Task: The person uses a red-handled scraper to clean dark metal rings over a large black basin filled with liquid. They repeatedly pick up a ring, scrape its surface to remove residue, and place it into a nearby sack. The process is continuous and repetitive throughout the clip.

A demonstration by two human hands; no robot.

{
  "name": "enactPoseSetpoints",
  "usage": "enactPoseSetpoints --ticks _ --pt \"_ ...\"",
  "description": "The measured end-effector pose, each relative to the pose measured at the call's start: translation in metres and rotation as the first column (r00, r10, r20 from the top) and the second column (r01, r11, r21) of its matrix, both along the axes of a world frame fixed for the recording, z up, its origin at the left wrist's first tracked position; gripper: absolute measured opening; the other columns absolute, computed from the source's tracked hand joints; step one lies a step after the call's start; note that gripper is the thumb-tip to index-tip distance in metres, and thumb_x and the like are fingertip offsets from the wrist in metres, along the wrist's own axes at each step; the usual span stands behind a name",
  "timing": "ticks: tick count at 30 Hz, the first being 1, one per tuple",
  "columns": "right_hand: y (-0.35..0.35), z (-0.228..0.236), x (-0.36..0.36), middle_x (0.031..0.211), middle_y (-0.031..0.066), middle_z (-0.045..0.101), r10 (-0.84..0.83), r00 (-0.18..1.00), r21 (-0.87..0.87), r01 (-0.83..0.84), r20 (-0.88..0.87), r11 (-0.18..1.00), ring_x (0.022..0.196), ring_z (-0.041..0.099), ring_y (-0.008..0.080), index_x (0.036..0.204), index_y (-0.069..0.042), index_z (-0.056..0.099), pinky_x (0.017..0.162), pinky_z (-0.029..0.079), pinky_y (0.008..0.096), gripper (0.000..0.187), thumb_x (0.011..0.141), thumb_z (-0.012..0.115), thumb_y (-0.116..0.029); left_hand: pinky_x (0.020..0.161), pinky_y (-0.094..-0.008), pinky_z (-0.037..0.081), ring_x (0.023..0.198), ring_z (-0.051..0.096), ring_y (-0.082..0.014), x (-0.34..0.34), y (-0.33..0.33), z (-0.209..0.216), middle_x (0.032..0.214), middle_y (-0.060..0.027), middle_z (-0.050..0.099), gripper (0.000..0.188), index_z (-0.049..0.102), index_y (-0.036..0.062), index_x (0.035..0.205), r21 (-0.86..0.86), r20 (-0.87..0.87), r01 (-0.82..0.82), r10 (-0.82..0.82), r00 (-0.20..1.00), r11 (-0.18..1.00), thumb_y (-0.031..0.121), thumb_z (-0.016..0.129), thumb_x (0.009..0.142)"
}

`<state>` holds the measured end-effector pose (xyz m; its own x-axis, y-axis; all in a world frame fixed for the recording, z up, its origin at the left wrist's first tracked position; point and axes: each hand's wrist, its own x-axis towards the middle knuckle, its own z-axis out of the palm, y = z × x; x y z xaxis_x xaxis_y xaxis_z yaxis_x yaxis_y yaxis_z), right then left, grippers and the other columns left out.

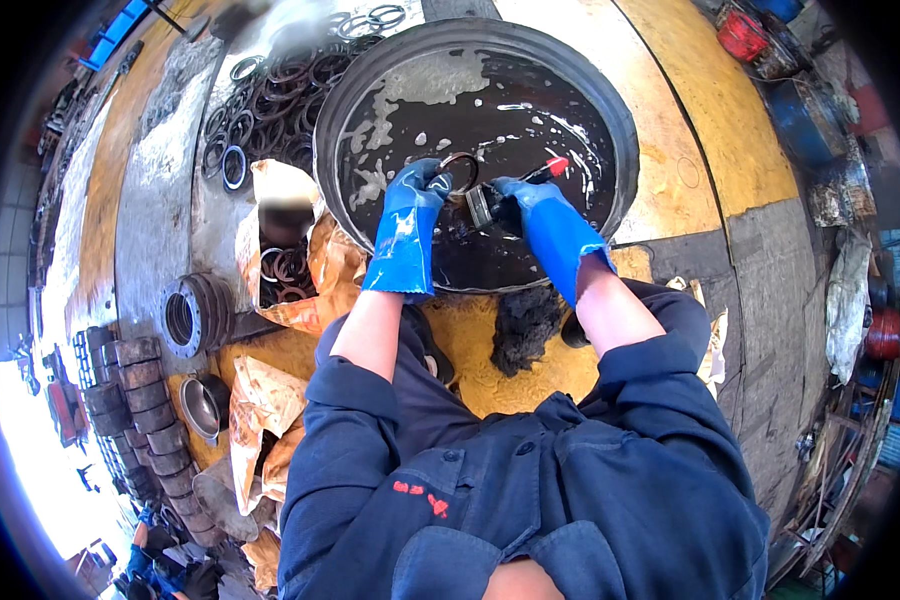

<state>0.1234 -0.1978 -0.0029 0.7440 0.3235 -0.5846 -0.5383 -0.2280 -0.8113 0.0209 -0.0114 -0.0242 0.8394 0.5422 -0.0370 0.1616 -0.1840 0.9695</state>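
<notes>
Both my hands wear blue rubber gloves and reach into a big round black basin (625, 150) of dark oily liquid with foam on it. My left hand (417, 190) grips a dark metal ring (460, 172) and holds it just above the liquid. My right hand (523, 200) is closed on a paintbrush (515, 192) with a red handle end, its bristle end lying against the ring. The two hands are close together near the basin's middle.
Several more metal rings (270, 105) lie spread on the floor left of the basin. An open torn paper sack (290, 265) holds more rings. Stacked metal flanges (195, 315), dark cylindrical parts (135, 400) and a dark rag (525, 325) lie near my knees.
</notes>
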Motion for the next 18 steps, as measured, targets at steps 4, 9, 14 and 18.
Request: enactPoseSetpoints --ticks 4,9,14,18 --pt "-0.012 0.015 -0.016 0.095 0.0101 0.078 0.068 0.995 -0.018 -0.067 0.076 0.998 0.084 0.072 0.0163 0.110 0.002 0.077 0.076 0.056 0.0325 0.043 0.098 0.075 -0.039 0.086 -0.0309 0.055 0.094 0.071 -0.0155 -0.014 0.014 -0.001 0.107 -0.0079 0.077 0.028 0.072 0.0013 0.120 -0.149 0.070 -0.051 0.062 0.996 0.988 0.021 0.074 0.100" --pt "-0.016 -0.012 -0.002 0.096 0.0072 0.078 0.171 0.967 0.037 -0.181 0.190 0.983 0.084 0.069 0.0141 0.116 -0.001 0.077 0.078 0.055 0.0325 0.050 0.096 0.078 -0.047 0.084 -0.0289 0.055 0.095 0.071 -0.0140 -0.007 -0.004 0.029 0.111 -0.0075 0.077 0.025 0.073 0.0025 0.122 -0.650 0.130 0.161 -0.100 0.986 0.743 0.019 0.068 0.104" --pt "0.002 0.008 0.000 0.100 0.0115 0.080 0.559 0.765 -0.375 -0.439 0.321 0.816 0.092 0.076 0.0226 0.120 -0.009 0.078 0.084 0.058 0.0387 0.043 0.094 0.077 -0.043 0.095 -0.0372 0.059 0.110 0.074 -0.0268 -0.008 0.018 -0.025 0.118 -0.0130 0.077 0.039 0.069 0.0014 0.129 -0.031 -0.018 0.068 -0.069 0.997 0.997 0.020 0.077 0.096" --pt "-0.003 0.025 -0.002 0.119 0.0104 0.077 0.891 0.354 -0.891 -0.246 0.284 0.382 0.112 0.073 0.0328 0.122 -0.020 0.076 0.093 0.059 0.0453 0.037 0.092 0.072 -0.041 0.106 -0.0422 0.054 0.123 0.067 -0.0346 0.010 -0.014 0.030 0.133 -0.0135 0.071 0.048 0.068 0.0124 0.136 0.676 -0.292 0.407 -0.284 0.913 0.615 0.023 0.077 0.090"
